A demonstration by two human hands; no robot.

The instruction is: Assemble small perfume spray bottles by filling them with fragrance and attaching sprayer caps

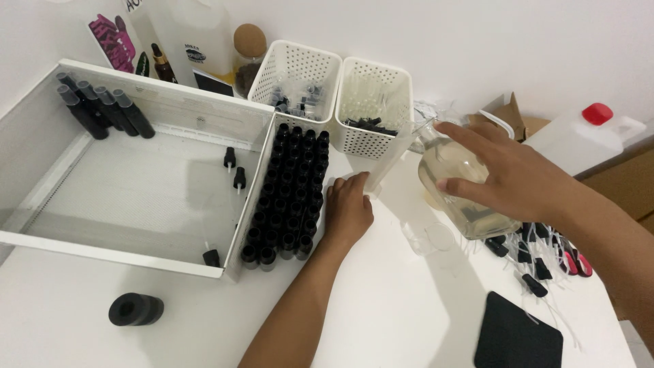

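My left hand [348, 208] lies flat on the white table, beside a packed block of small black-capped bottles [289, 191]. Its fingertips reach the lower end of a clear funnel-like piece [394, 153] that leans against a white basket. My right hand [507, 176] is spread over a large glass bottle of pale yellowish liquid [470, 215], with the thumb against its side and the fingers straight. A small clear beaker [433, 238] stands in front of that bottle.
A shallow white tray [102, 251] at left holds a few dark bottles and droppers. Two white perforated baskets [294, 75] [376, 102] stand at the back. Loose dropper tops [535, 262], a black pad [516, 337], a black roll [135, 309] and a red-capped white jug [586, 140] also sit on the table.
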